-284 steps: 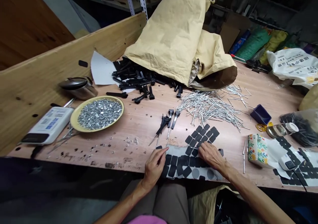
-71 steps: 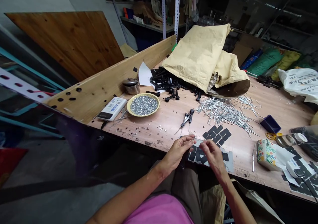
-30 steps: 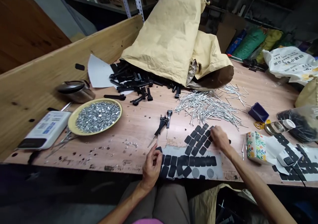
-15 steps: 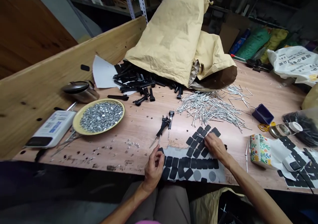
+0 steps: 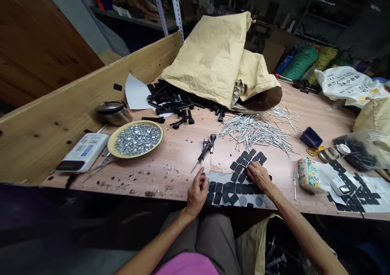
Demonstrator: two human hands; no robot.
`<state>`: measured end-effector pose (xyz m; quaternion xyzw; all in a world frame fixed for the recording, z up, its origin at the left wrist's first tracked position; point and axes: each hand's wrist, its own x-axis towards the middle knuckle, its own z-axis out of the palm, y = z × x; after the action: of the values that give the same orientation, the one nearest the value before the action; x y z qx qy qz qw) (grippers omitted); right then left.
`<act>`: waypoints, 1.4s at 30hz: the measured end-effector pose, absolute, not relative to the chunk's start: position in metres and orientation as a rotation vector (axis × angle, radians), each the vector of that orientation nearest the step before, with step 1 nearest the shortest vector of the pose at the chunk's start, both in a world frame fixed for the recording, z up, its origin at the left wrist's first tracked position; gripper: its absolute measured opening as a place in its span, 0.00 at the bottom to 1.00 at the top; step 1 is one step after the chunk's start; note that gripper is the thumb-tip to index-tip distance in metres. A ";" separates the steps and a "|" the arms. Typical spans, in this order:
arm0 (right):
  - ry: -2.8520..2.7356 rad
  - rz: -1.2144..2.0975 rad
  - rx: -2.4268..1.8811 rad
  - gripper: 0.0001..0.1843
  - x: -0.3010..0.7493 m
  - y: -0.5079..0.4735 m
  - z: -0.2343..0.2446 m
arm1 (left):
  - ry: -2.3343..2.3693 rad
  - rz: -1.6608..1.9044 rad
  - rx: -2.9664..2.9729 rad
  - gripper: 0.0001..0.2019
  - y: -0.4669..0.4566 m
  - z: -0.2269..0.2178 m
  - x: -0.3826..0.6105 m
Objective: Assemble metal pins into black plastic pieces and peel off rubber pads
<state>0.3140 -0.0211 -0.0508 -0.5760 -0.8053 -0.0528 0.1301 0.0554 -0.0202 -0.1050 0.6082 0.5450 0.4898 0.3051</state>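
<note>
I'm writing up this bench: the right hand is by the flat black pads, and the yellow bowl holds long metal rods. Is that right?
Not quite: in the head view, the yellow bowl holds small, shiny metal pieces. The right hand is by the flat black pads, as you say.

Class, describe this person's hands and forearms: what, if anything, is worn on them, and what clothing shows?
The left hand and right hand are gloveless. The forearms show no sleeves, watch or bracelet; rings cannot be made out. A pink top and brownish-grey trousers show.
</note>
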 end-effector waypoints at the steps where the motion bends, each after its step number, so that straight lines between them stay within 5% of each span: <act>1: -2.290 -0.146 -1.698 0.16 0.314 -0.028 -0.045 | 1.435 1.297 1.623 0.19 -0.020 -0.105 0.056; 8: -1.595 0.188 -1.970 0.13 0.307 -0.126 0.013 | 1.462 1.292 1.767 0.18 -0.023 -0.107 0.054; 14: -1.337 0.051 -2.084 0.18 0.289 -0.209 0.057 | 1.458 1.302 1.850 0.19 -0.025 -0.106 0.053; 21: -1.381 0.081 -2.473 0.28 0.314 -0.287 -0.025 | 1.470 1.228 1.941 0.17 -0.022 -0.095 0.060; 25: -1.626 0.037 -2.288 0.27 0.322 -0.242 -0.060 | 1.537 1.252 1.961 0.17 -0.014 -0.093 0.063; 30: -2.027 -0.118 -1.770 0.18 0.260 -0.112 -0.024 | 1.611 1.273 1.893 0.15 -0.006 -0.081 0.060; 36: -2.557 -0.423 -1.422 0.20 0.185 0.036 -0.011 | 1.755 1.298 1.664 0.12 0.026 -0.054 0.044; 42: -2.911 -0.466 -1.212 0.13 0.164 0.094 -0.018 | 1.299 1.280 1.164 0.09 0.000 -0.046 0.026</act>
<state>0.1643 0.0936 -0.0176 -0.3803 -0.9130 -0.1462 -0.0229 0.0257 0.0000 -0.0464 0.4748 0.5302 0.5222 0.4699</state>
